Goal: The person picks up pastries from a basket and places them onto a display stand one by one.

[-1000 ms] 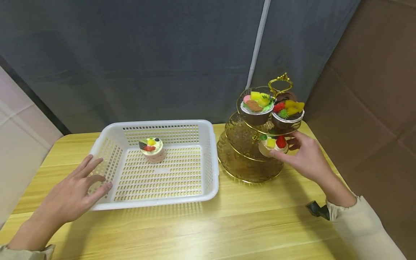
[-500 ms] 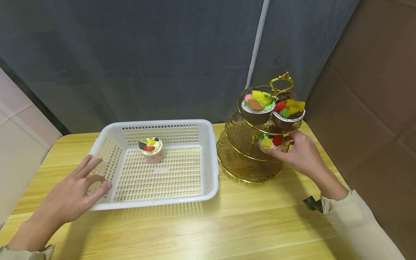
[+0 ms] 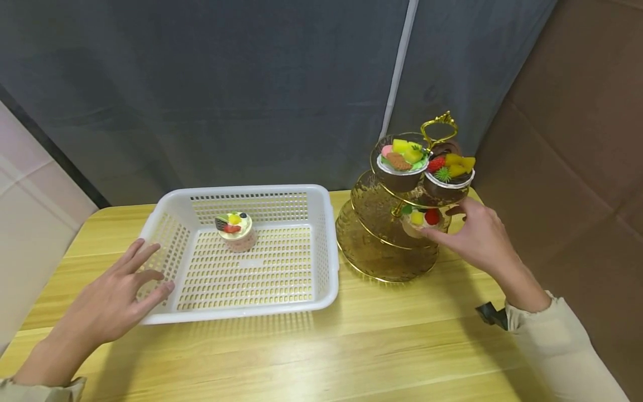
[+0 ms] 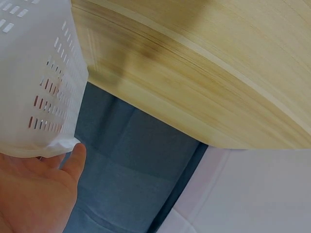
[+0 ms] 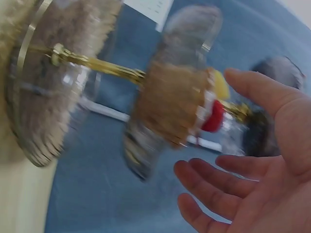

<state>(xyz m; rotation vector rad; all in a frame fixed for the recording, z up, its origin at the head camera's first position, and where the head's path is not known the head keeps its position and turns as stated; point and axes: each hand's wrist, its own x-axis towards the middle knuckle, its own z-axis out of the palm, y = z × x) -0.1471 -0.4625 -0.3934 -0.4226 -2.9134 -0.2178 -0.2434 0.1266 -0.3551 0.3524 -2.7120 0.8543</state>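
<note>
My right hand (image 3: 479, 237) is beside the middle tier of a three-tier gold-rimmed stand (image 3: 374, 259), its thumb overlapping a fruit-topped cupcake (image 3: 418, 219). In the right wrist view the fingers are spread apart, with a gap between them and this tan-cased cupcake (image 5: 170, 104), which sits on the middle tier. Over at the left, my left hand (image 3: 113, 296) lies at the left rim of a white plastic basket (image 3: 251, 315), fingers spread. The left wrist view has the fingers (image 4: 75, 162) at the basket's edge. Inside the basket stands another cupcake (image 3: 238, 240), with a pink case.
Two dark-cased fruit cupcakes are on the top tier, one with yellow fruit (image 3: 402, 167) and one with a strawberry (image 3: 449, 181); a brown item shows behind them. A gold ring handle (image 3: 439, 131) rises above. Everything stands on a wooden table (image 3: 321, 363) before a grey curtain.
My right hand has moved the cupcake slightly inward onto the middle tier, then loosened from it and drawn back a little to the right. The stand shifts slightly right. My left hand stays put.
</note>
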